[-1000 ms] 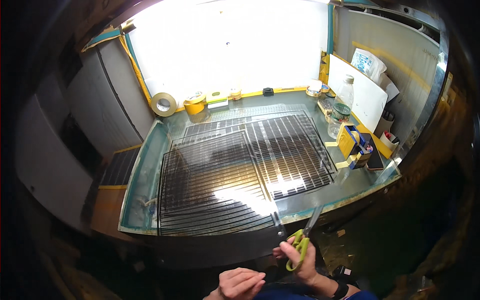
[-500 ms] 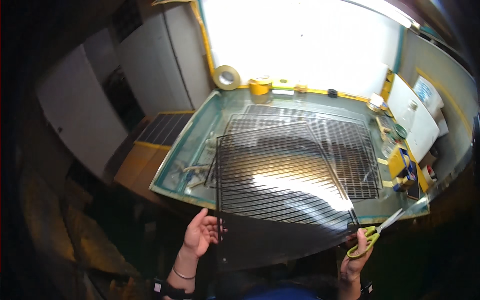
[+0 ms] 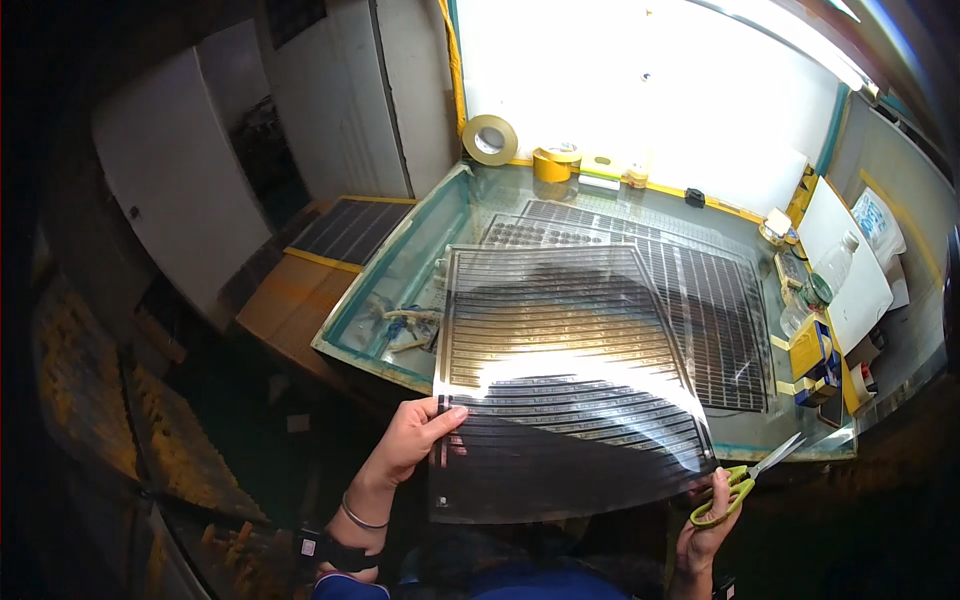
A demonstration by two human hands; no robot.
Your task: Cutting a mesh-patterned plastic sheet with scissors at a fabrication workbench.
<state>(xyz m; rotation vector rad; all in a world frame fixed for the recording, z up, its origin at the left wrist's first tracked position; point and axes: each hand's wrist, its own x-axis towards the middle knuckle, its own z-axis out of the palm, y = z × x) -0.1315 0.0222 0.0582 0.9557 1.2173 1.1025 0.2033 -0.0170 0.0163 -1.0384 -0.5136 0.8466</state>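
Note:
A large transparent film sheet [image 3: 560,400] printed with dark stripes is held up over the front of a glass-topped table. My left hand [image 3: 408,440] pinches its left edge, thumb on top. My right hand [image 3: 710,520] grips its lower right corner and also holds scissors [image 3: 745,485] with yellow-green handles, their blades pointing up and right. Light glares in a bright band across the film. Beneath and behind it, other dark-patterned films [image 3: 715,320] lie on the glass. The right fingers are partly hidden behind the scissors and film.
Tape rolls [image 3: 490,140] and a yellow tape roll [image 3: 552,165] stand along the table's back edge. At right are a clear bottle [image 3: 838,258] and a yellow-blue box [image 3: 815,360]. A cardboard box [image 3: 295,305] sits left of the glass table [image 3: 390,368].
My left hand has closed from an open pose onto the film's left edge. The film now lies flatter and straighter. The view has shifted slightly; the right hand still holds scissors and film.

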